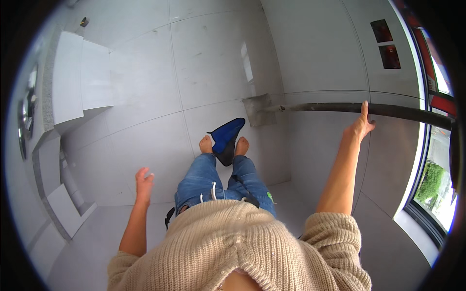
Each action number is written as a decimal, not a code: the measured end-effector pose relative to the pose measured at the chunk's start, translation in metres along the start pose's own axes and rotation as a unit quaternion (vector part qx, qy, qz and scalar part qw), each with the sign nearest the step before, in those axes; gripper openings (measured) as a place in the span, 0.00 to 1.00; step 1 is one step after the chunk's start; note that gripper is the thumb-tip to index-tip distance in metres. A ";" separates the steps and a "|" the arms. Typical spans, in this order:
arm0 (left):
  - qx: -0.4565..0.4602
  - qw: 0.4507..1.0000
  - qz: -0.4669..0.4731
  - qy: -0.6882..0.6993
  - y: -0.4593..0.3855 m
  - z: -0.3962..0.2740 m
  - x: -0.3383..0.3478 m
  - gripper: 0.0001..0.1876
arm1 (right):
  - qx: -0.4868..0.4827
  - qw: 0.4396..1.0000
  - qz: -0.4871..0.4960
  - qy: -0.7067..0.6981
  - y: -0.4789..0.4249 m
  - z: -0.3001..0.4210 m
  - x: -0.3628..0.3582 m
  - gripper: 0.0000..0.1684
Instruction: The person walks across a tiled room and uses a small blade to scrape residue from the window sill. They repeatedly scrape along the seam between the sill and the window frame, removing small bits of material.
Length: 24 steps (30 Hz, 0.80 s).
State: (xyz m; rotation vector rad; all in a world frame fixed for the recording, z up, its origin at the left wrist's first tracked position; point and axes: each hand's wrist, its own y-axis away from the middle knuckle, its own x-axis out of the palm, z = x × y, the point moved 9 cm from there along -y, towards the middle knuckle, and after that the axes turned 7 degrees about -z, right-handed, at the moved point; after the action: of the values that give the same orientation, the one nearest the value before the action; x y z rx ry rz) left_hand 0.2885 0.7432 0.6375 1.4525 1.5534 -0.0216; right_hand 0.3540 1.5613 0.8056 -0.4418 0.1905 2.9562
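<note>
My right hand [362,125] grips a long dark pole [324,107], with the index finger or thumb stretched along its far side. The pole runs from near the window down to a flat, greyish, see-through-looking head [256,109] on the floor; its exact kind is unclear. Over the floor to the left hangs my left hand [143,183], fingers apart and holding nothing. A blue piece with black edging [227,136], perhaps fabric, shows between my bare feet [205,144]. Whether it lies flat cannot be told.
White cabinets [69,80] with a speckled stone countertop edge [47,80] line the left side. At right rises a tiled wall [316,54] with two dark wall plates [385,43] and a window [433,178]. A small dark object [84,22] is at upper left.
</note>
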 end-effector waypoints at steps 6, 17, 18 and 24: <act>0.097 0.990 0.042 -0.090 0.047 -0.035 0.040 0.21 | -0.035 0.998 0.036 -0.048 -0.040 -0.025 0.024 0.58; 0.050 0.991 0.018 -0.120 0.046 -0.034 0.010 0.19 | -0.137 0.987 0.076 -0.038 -0.049 -0.038 -0.009 0.17; 0.046 0.991 0.017 -0.126 0.044 -0.033 0.007 0.20 | -0.149 0.985 0.078 -0.025 -0.043 -0.038 -0.022 0.22; 0.062 0.987 0.026 -0.148 0.018 -0.028 0.009 0.20 | -0.150 0.983 0.081 -0.069 0.005 -0.005 -0.096 0.15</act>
State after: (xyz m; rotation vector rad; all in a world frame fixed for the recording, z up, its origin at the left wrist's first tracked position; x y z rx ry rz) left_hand 0.2873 0.7714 0.6570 1.5105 1.2894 -0.2946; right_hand 0.4453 1.5439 0.8297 -0.2632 -0.2500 3.1713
